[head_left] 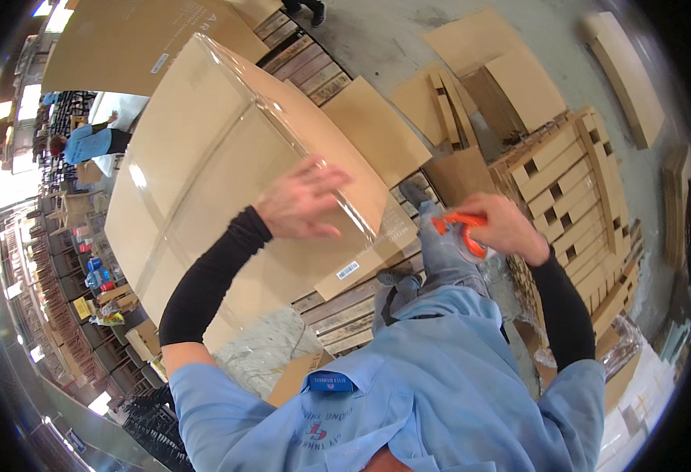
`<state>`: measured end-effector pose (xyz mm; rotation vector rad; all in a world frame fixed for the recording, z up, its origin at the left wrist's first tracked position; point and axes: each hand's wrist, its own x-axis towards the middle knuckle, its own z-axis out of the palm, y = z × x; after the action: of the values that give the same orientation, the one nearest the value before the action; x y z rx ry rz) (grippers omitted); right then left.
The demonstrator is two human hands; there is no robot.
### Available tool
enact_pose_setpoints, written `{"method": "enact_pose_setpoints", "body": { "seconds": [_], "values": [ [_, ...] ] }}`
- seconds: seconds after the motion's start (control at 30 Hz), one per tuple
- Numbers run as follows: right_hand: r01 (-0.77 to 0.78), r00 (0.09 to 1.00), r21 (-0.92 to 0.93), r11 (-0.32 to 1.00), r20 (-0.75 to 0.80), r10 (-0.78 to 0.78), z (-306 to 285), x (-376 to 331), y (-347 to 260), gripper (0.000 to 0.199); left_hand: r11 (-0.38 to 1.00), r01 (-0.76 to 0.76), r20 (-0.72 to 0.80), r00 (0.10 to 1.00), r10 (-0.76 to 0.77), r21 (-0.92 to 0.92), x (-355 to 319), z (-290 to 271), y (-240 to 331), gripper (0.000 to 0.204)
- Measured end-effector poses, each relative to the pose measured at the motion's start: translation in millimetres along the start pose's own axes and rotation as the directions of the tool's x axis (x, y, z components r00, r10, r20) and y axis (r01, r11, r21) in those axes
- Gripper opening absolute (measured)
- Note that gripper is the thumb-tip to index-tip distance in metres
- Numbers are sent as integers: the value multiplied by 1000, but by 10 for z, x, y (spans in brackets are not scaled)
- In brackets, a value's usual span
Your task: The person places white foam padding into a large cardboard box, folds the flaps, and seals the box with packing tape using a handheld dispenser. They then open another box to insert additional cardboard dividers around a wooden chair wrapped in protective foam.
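A large brown cardboard carton [204, 181] stands in front of me on the left, with clear tape along its right-hand edge and across its face. My left hand [304, 200] is over the carton beside that taped edge, its fingers spread and slightly blurred. Whether the palm touches the cardboard I cannot tell. To the right of the carton, above my leg, my right hand [506, 226] is wrapped round an orange tape dispenser [471, 232]. A roll of clear tape seems to sit in it, partly hidden by the hand.
Wooden pallet slats [345, 318] show under the carton. Flat cardboard sheets [373, 122] lie beyond it, and a stack of slotted cardboard pieces [569, 193] stands to my right. Another large carton [133, 39] is at the far left. A person in blue [90, 145] is in the background.
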<state>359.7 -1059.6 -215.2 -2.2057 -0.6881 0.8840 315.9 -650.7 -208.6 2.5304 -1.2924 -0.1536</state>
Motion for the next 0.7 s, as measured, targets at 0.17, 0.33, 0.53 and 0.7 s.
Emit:
{"method": "enact_pose_setpoints", "body": {
  "seconds": [0.17, 0.33, 0.53, 0.7],
  "values": [
    [-198, 975, -24, 980, 98, 200, 94, 113, 458, 41, 943, 274, -127, 959, -253, 191, -379, -416, -1391, 62],
    [-157, 981, -27, 987, 109, 159, 61, 432, 720, 40, 844, 472, -184, 881, -437, 256, -594, -839, -2549, 57],
    [-240, 971, 47, 970, -12, 241, -358, 778, 1007, 41, 762, 601, -202, 799, -566, 243, -681, -1069, -3549, 42],
    [-293, 954, -39, 955, -78, 289, -614, 950, 1402, 39, 715, 684, -304, 718, -625, 145, -675, -1058, -3749, 44]
  ]
}}
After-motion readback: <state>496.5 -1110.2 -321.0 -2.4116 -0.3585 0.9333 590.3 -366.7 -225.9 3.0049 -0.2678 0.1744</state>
